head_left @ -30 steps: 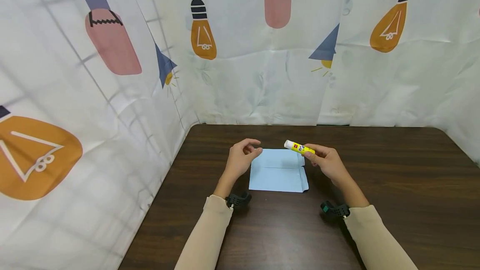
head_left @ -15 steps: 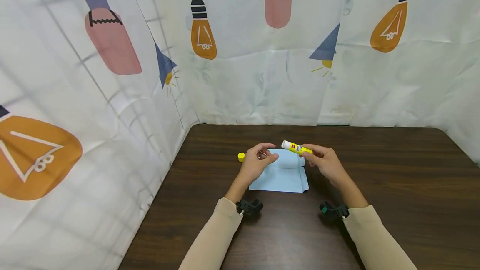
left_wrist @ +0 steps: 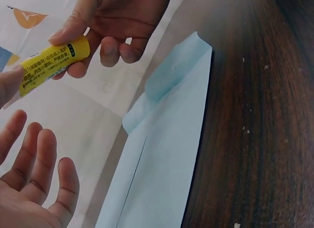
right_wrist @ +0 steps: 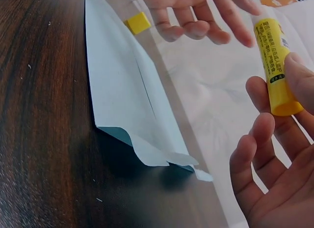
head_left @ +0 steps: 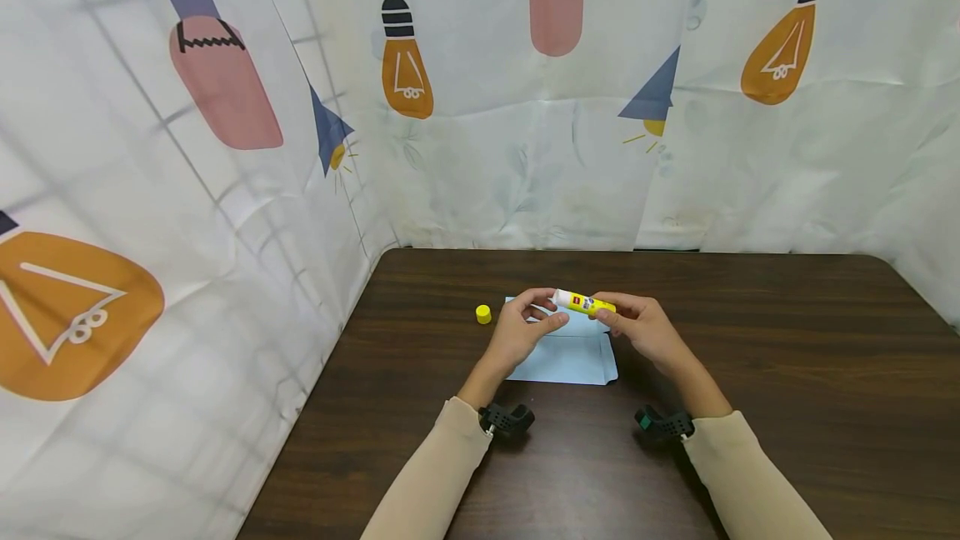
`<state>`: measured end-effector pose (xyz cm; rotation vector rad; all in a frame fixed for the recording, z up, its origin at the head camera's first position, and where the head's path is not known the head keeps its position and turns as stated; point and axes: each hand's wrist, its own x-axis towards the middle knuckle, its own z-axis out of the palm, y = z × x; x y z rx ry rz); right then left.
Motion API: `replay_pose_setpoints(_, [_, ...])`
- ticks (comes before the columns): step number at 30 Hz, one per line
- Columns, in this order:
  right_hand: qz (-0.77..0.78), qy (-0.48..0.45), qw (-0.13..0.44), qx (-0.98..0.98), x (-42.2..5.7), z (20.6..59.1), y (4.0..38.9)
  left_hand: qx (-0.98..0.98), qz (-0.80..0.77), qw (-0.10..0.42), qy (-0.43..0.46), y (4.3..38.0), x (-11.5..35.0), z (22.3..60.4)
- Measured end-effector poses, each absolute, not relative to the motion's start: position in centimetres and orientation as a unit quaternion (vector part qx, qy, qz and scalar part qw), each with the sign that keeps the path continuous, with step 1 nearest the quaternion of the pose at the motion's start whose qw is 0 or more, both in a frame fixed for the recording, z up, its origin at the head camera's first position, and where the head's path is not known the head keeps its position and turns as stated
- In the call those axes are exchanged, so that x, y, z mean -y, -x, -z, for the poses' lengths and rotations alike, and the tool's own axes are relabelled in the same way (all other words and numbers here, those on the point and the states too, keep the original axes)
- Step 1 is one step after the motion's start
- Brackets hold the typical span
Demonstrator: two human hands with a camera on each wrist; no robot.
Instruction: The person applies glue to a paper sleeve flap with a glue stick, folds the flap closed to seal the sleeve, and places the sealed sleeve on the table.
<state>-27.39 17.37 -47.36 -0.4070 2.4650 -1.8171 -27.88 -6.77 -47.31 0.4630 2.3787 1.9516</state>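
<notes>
Fingers and thumb of the right hand point(head_left: 651, 325) pinch the yellow glue stick point(head_left: 588, 305) around its body, its white end directed toward the left hand. Left hand point(head_left: 517, 330): fingers spread and loosely bent, thumb and index at the white end; whether they touch it cannot be told. Glue stick position: above the far half of the light-blue paper point(head_left: 561, 363), tilted.

Paper edges: a crease crosses the sheet from side to side; the narrow flaps along the right edge curl up off the table point(head_left: 780, 348). Yellow cap point(head_left: 483, 315): on the table just beside the paper's left edge, apart from the left hand. Room to move: table surface extends between the forearms and well beyond the right hand.

Surface: dark brown wood grain, rounded far corners, small pale specks. Room: white curtain point(head_left: 480, 182) with printed lamps, behind and to the left.
</notes>
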Motion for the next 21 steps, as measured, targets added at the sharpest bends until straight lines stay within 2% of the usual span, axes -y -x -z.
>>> replay_pose_setpoints(21, [0.587, 0.141, 0.032, -0.797, -16.55, 47.35, 27.03, -0.735, -0.653, 0.022, -0.184, 27.68, 6.94, 46.99])
